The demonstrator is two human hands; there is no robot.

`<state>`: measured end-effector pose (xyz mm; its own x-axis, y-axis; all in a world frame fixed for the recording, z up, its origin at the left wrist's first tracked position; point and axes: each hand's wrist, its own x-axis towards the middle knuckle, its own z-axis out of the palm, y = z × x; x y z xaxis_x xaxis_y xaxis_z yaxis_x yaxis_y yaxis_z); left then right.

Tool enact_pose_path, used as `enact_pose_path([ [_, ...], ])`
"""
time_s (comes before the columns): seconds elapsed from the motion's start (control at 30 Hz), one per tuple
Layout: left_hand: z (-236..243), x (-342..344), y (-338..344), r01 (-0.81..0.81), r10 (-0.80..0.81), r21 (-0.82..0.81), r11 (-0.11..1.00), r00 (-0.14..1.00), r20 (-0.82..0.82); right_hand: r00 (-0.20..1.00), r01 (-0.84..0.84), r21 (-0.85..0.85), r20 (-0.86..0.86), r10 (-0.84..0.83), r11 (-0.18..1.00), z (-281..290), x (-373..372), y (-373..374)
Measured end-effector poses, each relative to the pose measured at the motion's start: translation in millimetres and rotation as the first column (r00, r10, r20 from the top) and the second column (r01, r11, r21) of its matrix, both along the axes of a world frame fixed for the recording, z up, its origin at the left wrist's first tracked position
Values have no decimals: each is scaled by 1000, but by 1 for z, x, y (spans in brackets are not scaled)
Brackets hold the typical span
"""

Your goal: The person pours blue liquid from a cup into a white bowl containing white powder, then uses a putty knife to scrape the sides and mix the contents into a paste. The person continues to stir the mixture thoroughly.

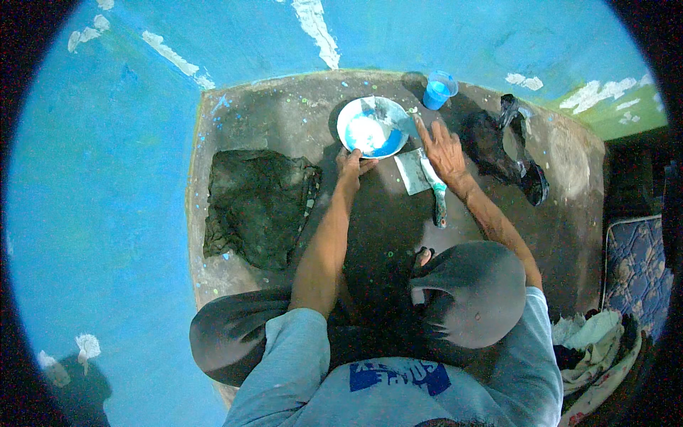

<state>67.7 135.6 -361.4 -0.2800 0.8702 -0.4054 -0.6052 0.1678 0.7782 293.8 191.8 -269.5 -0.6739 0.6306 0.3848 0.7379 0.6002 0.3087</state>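
Pinching the near rim of the white bowl (pixel 395 112), the left hand (pixel 349 169) had its thumb on the edge and its other fingers reaching out below, along the outside. The bowl sat on the gray floor (pixel 384 235), ahead of the person's knees, with white and blue stuff inside it. The right hand (pixel 447 153) was at the bowl's right side, palm down. Its pointing finger was stretched toward the rim, and the other fingers were bent a little and close together. A flat blue-gray piece (pixel 410 127) showed at the fingertips, by the rim, but it was too small to tell if the fingers gripped it.

A scraper (pixel 440 205) with a wide pale blade and a green handle lay just below the bowl, between the two arms. A blue cup (pixel 439 92) stood beyond the right hand, near the back wall (pixel 398 35). A black bag (pixel 491 153) lay to the right of that hand. On the left, a dark cloth (pixel 260 206) was spread near the left wall (pixel 107 213). Gray floor ran between the cloth and the bowl, and also between the bowl and the back wall.
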Motion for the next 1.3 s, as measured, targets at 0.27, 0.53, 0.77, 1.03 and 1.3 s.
enact_pose_path([
  [0.27, 5, 7, -1, -105, 109, -139, 985, 994, 19, 994, 112, -217, 3, -114, 970, -23, -3, -5],
  [0.53, -7, 12, -3, -258, 168, -179, 949, 899, -406, 609, -139, -831, -501, -615, 539, 55, 46, -24],
  [0.77, -11, 2, 18, -448, 383, 113, 887, 577, -721, 308, -127, -920, -391, -867, 370, 148, 147, -62],
  [1.03, 72, 67, 29, -175, 337, 323, 930, 760, -556, 202, -59, -941, -337, -919, 332, 111, 247, -42],
  [1.3, 70, 80, 25, -85, 261, 321, 943, 787, -558, 687, 417, -783, -62, -724, 462, 91, 233, -5],
])
